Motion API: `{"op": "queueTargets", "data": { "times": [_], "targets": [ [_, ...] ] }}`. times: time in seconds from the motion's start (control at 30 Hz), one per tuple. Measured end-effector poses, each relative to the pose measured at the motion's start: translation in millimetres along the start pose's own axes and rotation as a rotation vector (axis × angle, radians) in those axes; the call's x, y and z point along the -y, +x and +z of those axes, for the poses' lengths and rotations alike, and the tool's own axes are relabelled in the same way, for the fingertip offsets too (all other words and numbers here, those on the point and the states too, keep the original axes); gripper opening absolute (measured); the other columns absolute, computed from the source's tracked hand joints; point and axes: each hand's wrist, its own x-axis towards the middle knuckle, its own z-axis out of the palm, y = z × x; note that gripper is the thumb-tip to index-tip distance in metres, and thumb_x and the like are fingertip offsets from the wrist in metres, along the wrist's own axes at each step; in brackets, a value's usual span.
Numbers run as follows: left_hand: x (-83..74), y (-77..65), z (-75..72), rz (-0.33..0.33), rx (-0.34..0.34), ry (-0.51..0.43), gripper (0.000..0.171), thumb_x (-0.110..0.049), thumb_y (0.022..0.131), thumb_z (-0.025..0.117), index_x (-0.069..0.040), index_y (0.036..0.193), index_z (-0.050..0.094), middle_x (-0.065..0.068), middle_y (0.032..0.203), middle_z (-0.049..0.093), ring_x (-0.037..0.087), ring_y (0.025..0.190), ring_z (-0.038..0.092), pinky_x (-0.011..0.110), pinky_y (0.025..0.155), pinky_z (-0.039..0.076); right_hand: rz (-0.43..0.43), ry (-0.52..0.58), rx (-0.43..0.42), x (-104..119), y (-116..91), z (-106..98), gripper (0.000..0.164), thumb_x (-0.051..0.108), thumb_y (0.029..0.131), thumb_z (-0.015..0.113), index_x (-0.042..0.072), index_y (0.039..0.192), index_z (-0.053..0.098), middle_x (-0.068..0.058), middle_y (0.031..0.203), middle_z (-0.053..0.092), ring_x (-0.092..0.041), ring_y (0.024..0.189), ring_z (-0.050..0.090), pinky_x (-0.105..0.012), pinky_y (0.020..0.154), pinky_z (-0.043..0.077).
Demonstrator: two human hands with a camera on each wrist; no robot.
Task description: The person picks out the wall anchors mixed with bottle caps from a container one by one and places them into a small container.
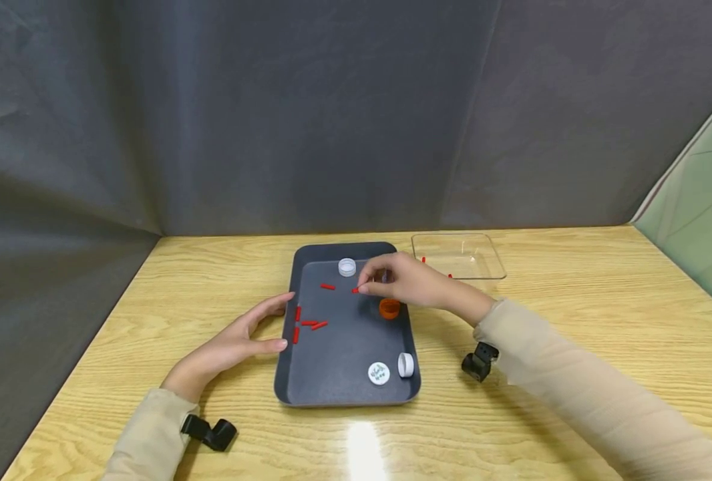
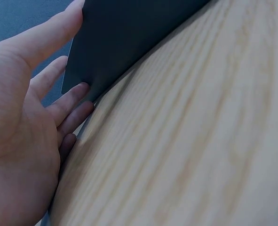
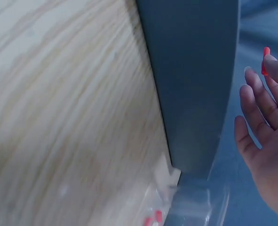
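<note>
Right hand (image 1: 409, 280): thumb and finger clamped on one red piece (image 1: 355, 290), over the tray (image 1: 344, 361), towards its far right corner. Left hand (image 1: 234, 341): thumb and fingers apart, at the tray's left edge. Loose red pieces (image 1: 319, 326): four near the left edge, one nearer the far edge. White cap (image 1: 346, 268): by far edge. Orange cap (image 1: 389, 308): by right edge. White ring (image 1: 405, 365), printed disc (image 1: 379, 373): near right corner. Clear box (image 1: 467, 257): beside far right corner; red bits (image 1: 424, 260) inside.
</note>
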Motion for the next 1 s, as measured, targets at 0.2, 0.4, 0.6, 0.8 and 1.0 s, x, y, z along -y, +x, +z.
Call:
{"op": "queueTargets", "data": {
  "times": [0.2,0.4,0.6,0.8,1.0],
  "targets": [
    [0.0,1.4,0.1,0.013,0.001,0.004,0.077,-0.019,0.09,0.074,-0.016,0.155,0.033,0.012,0.152,0.037,0.035,0.138,0.031,0.064,0.111,0.013,-0.011,-0.041,-0.066,-1,-11,-19,0.005,0.014,0.093,0.071,0.011,0.097,0.073,0.002,0.093,0.071,-0.018,0.078,0.055,-0.033,0.071,0.045],
    [-0.8,2.9,0.7,0.016,0.003,-0.004,0.077,-0.019,0.09,0.074,-0.016,0.155,0.033,0.012,0.152,0.037,0.035,0.138,0.031,0.063,0.111,0.013,0.03,-0.076,-0.096,-8,-23,-34,0.005,0.014,0.093,0.071,0.01,0.097,0.072,-0.002,0.087,0.069,-0.019,0.076,0.053,-0.033,0.069,0.043],
    [-1.0,3.5,0.9,0.02,0.005,-0.004,0.077,-0.019,0.09,0.074,-0.016,0.155,0.033,0.012,0.151,0.038,0.035,0.138,0.031,0.064,0.111,0.013,0.061,-0.107,-0.124,-16,-35,-44,0.006,0.016,0.094,0.07,0.011,0.097,0.073,0.001,0.087,0.067,-0.02,0.075,0.053,-0.03,0.065,0.046],
    [-2.0,3.3,1.5,0.005,0.006,-0.007,0.077,-0.018,0.09,0.074,-0.018,0.155,0.033,0.011,0.153,0.036,0.034,0.139,0.03,0.064,0.111,0.013,0.09,-0.108,-0.154,-23,-45,-54,0.005,0.017,0.095,0.069,0.013,0.095,0.072,0.0,0.083,0.065,-0.022,0.071,0.053,-0.029,0.055,0.046],
    [-3.4,3.1,2.0,-0.013,0.003,-0.008,0.078,-0.018,0.089,0.075,-0.019,0.155,0.033,0.01,0.152,0.037,0.033,0.138,0.03,0.064,0.112,0.013,0.104,-0.152,-0.195,-34,-53,-59,0.005,0.016,0.095,0.07,0.012,0.094,0.073,0.003,0.089,0.069,-0.019,0.073,0.054,-0.03,0.066,0.045]
  ]
}}
